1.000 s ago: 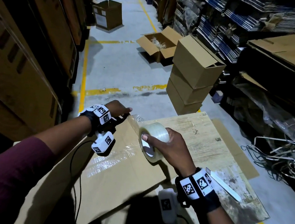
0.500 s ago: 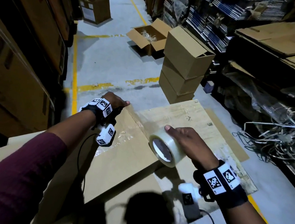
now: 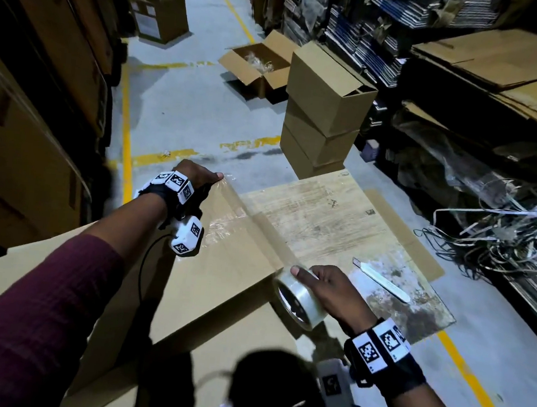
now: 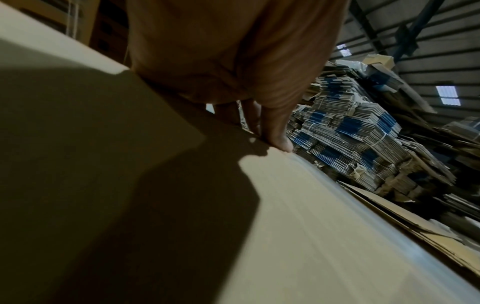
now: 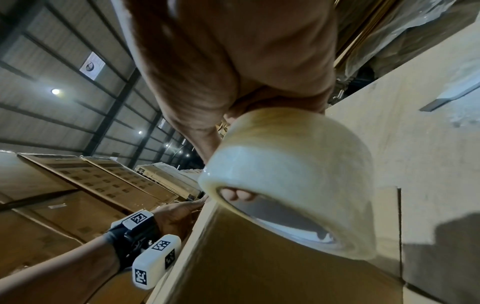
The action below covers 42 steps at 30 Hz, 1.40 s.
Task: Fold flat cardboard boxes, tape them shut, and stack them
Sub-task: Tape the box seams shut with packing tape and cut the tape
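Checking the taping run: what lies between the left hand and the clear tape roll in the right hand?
A stretched strip of clear tape along the brown cardboard box edge, from left hand to clear tape roll; head view shows it.

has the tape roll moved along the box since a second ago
Yes. The tape roll in the right hand has travelled toward the person, away from the left hand pinning the tape's end.

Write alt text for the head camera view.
A person's right hand pulls a clear tape roll along a cardboard box, while the left hand presses the tape's end at the far edge. Three stacked boxes stand on the floor beyond.
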Tool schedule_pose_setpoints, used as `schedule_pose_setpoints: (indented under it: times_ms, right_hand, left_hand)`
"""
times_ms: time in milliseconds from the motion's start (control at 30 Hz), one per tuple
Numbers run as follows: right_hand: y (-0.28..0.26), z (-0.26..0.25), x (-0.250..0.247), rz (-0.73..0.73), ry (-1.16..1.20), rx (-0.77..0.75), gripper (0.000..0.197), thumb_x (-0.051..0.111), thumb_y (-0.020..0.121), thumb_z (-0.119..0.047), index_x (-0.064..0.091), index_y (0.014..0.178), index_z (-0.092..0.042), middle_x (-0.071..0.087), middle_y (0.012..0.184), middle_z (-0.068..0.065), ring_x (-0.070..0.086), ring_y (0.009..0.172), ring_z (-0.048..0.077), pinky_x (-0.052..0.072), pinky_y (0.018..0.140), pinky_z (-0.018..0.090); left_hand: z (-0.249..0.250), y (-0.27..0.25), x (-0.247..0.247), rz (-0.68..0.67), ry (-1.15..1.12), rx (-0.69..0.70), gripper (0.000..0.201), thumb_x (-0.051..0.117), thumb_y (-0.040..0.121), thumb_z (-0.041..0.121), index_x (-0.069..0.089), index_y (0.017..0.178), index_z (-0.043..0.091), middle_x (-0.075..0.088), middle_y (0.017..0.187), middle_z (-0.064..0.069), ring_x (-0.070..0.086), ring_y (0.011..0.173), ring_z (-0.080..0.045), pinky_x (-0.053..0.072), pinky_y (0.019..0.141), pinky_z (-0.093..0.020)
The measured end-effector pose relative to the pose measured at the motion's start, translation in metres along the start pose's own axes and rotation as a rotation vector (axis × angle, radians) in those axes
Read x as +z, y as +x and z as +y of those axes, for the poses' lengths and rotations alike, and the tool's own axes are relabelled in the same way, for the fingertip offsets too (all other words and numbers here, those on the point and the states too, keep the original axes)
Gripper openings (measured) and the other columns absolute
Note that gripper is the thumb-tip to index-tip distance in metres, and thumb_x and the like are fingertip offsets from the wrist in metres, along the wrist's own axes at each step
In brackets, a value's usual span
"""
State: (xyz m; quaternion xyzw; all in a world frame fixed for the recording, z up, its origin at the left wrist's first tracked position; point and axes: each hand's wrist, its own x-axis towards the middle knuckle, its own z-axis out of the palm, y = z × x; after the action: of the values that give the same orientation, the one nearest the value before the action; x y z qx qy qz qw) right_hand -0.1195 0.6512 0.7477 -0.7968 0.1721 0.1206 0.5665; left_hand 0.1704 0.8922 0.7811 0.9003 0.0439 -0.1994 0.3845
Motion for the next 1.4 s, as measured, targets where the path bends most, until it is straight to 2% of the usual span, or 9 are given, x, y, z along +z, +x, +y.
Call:
schedule_pose_setpoints:
  times_ms: [133,333,467,567,667,833,1067,1233,1400]
  right_hand:
    - [0.006,0.007,0.002,-0.041,0.064,0.005,0.092,0.069,0.07,-0.081,0.037,0.069,0.005,0.037,0.07,0.01,0.037,0.065,0.021,0.027,0.067,0.034]
    - [0.008,0.011,0.013,-0.053,-0.008,0.066,0.063,0.074,0.085,-0.057,0.03,0.058,-0.02,0.025,0.056,-0.001,0.026,0.047,0.012,0.021,0.054,0.029]
    - [0.018,0.035,0.026,-0.085,0.109,0.137,0.066,0.078,0.07,-0.074,0.054,0.074,-0.012,0.044,0.069,0.015,0.045,0.064,0.024,0.033,0.063,0.035]
    - [0.016,0.028,0.028,-0.033,0.097,0.153,0.073,0.077,0.061,-0.081,0.045,0.063,-0.015,0.033,0.063,0.01,0.034,0.056,0.019,0.027,0.059,0.032]
    - [0.009,0.015,0.026,0.058,-0.064,0.152,0.07,0.069,0.058,-0.086,0.039,0.062,-0.022,0.037,0.057,-0.007,0.035,0.049,0.01,0.028,0.056,0.028]
    - [-0.01,-0.008,0.016,0.188,-0.243,-0.154,0.086,0.057,0.074,-0.086,0.054,0.135,-0.026,0.059,0.13,-0.006,0.058,0.117,0.007,0.048,0.093,0.026]
    - [0.033,-0.047,0.06,-0.032,-0.549,-0.439,0.058,0.043,0.108,-0.033,0.029,0.156,-0.003,0.033,0.162,0.014,0.031,0.149,0.026,0.028,0.12,0.032]
    - [0.055,-0.049,0.064,-0.008,-0.541,-0.301,0.047,0.038,0.108,-0.023,0.035,0.152,-0.007,0.064,0.124,0.019,0.061,0.11,0.038,0.038,0.078,0.03]
    - [0.075,-0.084,0.04,-0.192,-0.618,-0.213,0.036,0.038,0.109,-0.031,0.052,0.137,-0.012,0.069,0.111,0.013,0.063,0.102,0.033,0.045,0.081,0.034]
  left_hand:
    - [0.001,-0.007,0.003,-0.052,-0.03,0.014,0.047,0.07,0.092,0.036,0.051,0.059,0.009,0.054,0.066,-0.011,0.052,0.074,-0.026,0.041,0.075,-0.033]
    - [0.005,-0.02,0.004,-0.057,0.101,0.079,0.032,0.06,0.099,0.036,0.06,0.088,0.006,0.067,0.11,-0.025,0.061,0.115,-0.039,0.042,0.082,-0.033]
    - [0.004,-0.017,0.001,-0.131,0.132,0.074,0.05,0.055,0.1,0.043,0.061,0.076,0.0,0.066,0.091,-0.024,0.064,0.097,-0.042,0.046,0.086,-0.036]
    - [-0.002,-0.016,-0.001,-0.178,0.12,0.052,0.05,0.071,0.083,0.059,0.058,0.067,0.013,0.062,0.064,-0.009,0.057,0.068,-0.026,0.044,0.07,-0.031]
    - [-0.001,-0.022,-0.005,-0.225,0.253,0.047,0.076,0.082,0.059,0.073,0.065,0.103,0.014,0.073,0.092,-0.005,0.067,0.086,-0.025,0.05,0.082,-0.03]
    - [-0.005,-0.024,0.001,-0.207,0.418,0.07,0.134,0.076,0.039,0.088,0.045,0.147,0.016,0.06,0.139,-0.006,0.059,0.123,-0.027,0.045,0.107,-0.037]
    - [-0.005,-0.021,0.009,-0.268,0.248,0.059,0.082,0.075,0.077,0.062,0.053,0.141,0.017,0.066,0.131,-0.009,0.066,0.109,-0.027,0.049,0.092,-0.033]
    - [-0.01,-0.022,0.01,-0.31,0.044,0.105,0.031,0.066,0.096,0.036,0.06,0.079,0.01,0.054,0.049,0.002,0.048,0.045,-0.017,0.038,0.057,-0.024]
    - [-0.01,-0.014,0.012,-0.266,0.029,0.11,0.028,0.061,0.099,0.036,0.065,0.107,0.01,0.068,0.087,-0.008,0.062,0.081,-0.025,0.05,0.082,-0.033]
